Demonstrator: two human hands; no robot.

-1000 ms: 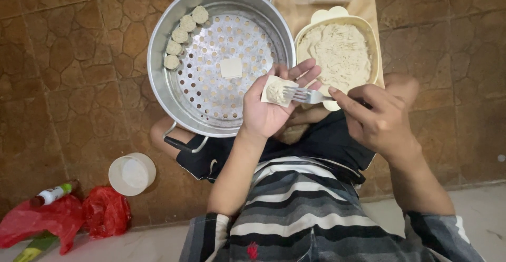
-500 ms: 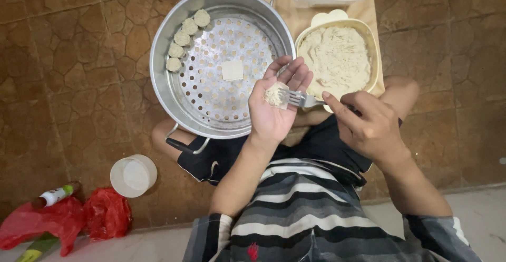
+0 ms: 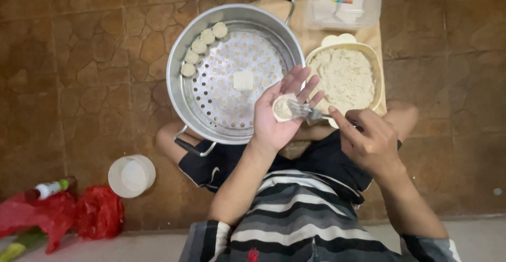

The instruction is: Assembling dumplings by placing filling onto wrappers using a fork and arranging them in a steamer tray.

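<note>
We see one steamer pot (image 3: 211, 46) on the floor, four dumplings (image 3: 203, 48) along its far-left rim, and one bowl of filling (image 3: 345, 77) beside it. Our left hand (image 3: 276, 117) lies palm-up, fingers spread, cradling one wrapper (image 3: 283, 107); our right hand (image 3: 369, 141) grips what looks like a fork (image 3: 308, 112) over it.

left hand (image 3: 278, 115) palm up, fingers spread and cupped — right hand (image 3: 369, 142) pinched shut, knuckles up, just beside it
</note>
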